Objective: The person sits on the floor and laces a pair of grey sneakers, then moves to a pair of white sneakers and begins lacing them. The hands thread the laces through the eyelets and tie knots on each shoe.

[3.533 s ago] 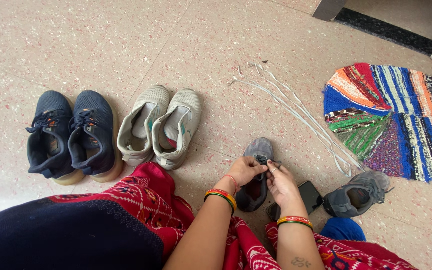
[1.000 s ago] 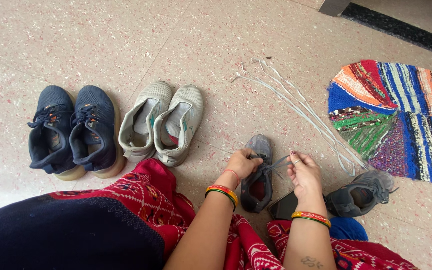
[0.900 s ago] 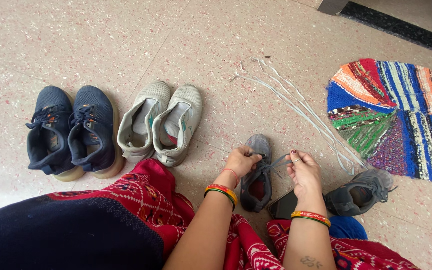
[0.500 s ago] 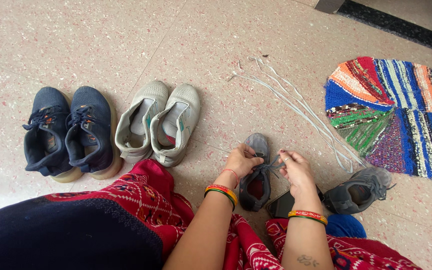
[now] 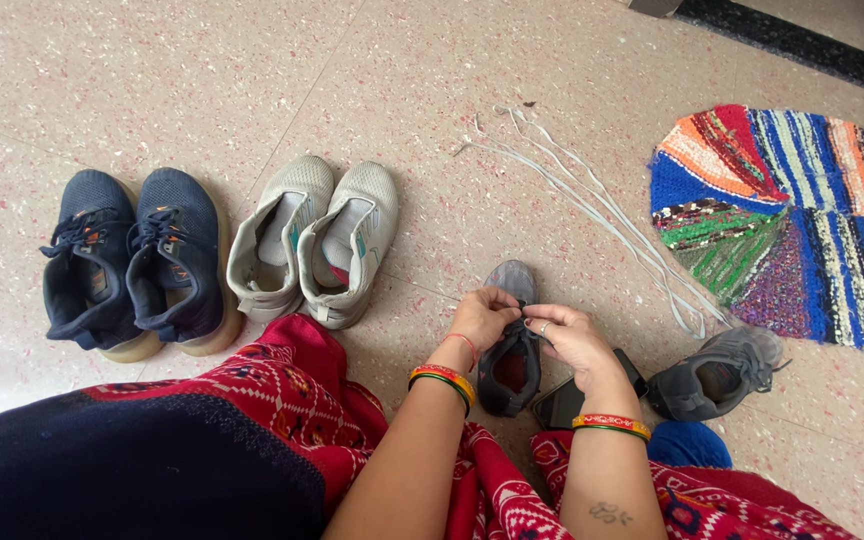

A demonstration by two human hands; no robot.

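- While I watch through the head camera, both hands meet over the grey shoe at about 5 o'clock on the floor: the left hand and right hand have their fingertips pressed together, pinching its grey lace above the tongue.
- To do this well, I judge the lace should stay taut and even on both sides while the shoe sits flat.
- Just right of it lies a dark phone, then the second grey shoe at 4 o'clock, laced.
- At 9 o'clock stand the navy shoes, laced; beside them the beige shoes gape open with no laces.
- Farther, at 1 o'clock, loose white laces run towards the striped round mat.
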